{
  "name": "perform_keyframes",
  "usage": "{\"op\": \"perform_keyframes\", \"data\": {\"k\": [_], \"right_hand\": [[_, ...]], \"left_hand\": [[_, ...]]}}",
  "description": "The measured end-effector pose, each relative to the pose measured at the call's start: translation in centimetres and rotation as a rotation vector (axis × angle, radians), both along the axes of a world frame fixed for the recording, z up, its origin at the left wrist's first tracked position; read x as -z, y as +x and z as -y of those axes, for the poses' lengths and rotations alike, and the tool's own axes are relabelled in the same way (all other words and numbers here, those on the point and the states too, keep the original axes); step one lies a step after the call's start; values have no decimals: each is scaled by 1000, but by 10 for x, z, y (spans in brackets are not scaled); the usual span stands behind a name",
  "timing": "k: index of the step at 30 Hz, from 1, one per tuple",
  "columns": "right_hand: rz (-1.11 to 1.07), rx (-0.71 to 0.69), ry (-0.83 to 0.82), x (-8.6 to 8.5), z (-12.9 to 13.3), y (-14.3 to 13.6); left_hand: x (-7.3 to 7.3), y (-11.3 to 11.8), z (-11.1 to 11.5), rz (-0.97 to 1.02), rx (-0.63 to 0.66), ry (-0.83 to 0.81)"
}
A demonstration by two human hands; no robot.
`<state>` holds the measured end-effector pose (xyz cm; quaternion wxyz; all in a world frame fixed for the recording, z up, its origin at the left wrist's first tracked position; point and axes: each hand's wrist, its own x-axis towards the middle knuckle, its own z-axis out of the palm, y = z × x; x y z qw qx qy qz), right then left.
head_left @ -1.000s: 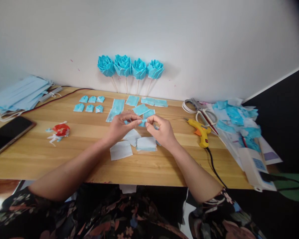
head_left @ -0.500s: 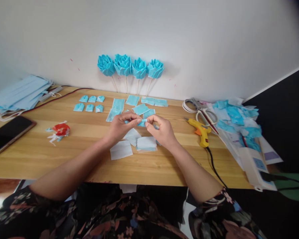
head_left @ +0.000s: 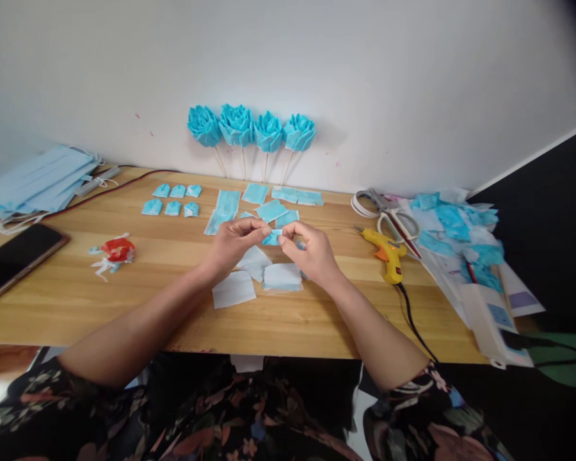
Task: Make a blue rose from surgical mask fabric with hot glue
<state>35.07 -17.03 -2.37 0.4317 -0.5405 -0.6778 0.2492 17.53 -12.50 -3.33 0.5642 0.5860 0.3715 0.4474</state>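
Note:
A small folded piece of blue mask fabric (head_left: 272,237) is pinched between my two hands, above the middle of the table. My left hand (head_left: 235,246) grips its left end between thumb and fingertips. At its right end, the thumb and forefinger of my right hand (head_left: 311,251) are closed on it. White-side-up fabric pieces (head_left: 234,289) lie just below the hands, and cut blue rectangles (head_left: 228,203) lie beyond them. To the left sit several folded blue petals (head_left: 152,207) in two rows.
Several blue fabric flowers (head_left: 237,126) on sticks lean against the wall. At right are a yellow glue gun (head_left: 388,253), scissors (head_left: 397,225), a ribbon roll (head_left: 363,205), blue scraps (head_left: 454,218) and a power strip (head_left: 492,320). Masks (head_left: 38,179), a phone (head_left: 19,259) and a red bundle (head_left: 118,250) are at left.
The fingertips of my left hand have shifted slightly on the blue fabric, and a little more of it shows between my hands. Everything else stays in place.

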Motion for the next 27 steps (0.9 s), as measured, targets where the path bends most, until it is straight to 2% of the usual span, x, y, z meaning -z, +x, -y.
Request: {"op": "perform_keyframes", "data": {"k": [9, 14, 19, 23, 27], "right_hand": [[5, -2, 16, 2, -1, -2], [-156, -58, -107, 5, -3, 5], [-353, -75, -131, 9, -7, 11], [-280, -84, -70, 6, -4, 8], [-193, -88, -22, 2, -2, 5]], "left_hand": [[3, 1, 0, 101, 18, -142], [7, -2, -4, 125, 36, -165], [3, -1, -2, 47, 39, -87], [1, 0, 1, -1, 92, 4], [4, -1, 0, -54, 120, 95]]}}
